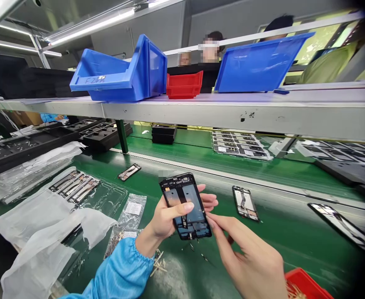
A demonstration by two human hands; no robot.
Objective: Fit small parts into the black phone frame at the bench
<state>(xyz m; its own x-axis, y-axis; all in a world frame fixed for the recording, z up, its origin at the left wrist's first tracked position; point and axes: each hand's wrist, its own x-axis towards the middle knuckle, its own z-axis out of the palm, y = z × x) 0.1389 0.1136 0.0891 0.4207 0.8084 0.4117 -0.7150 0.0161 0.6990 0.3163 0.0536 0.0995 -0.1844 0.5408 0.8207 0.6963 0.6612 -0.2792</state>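
Black phone frame (185,205), seemingly near-upright lengthwise.

we read only one marking: handwritten characters, roughly "e20", on the front lip of the blue bin (120,74) on the shelf, well above and left of our hands. the label in the small bag (133,209) was too blurred.

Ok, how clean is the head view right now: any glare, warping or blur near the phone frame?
Head view: the phone frame in the left hand is sharp; the overhead tube light blows out white; the shelf edge bows from wide-angle distortion; the right corner vignettes black; the right hand is slightly soft.
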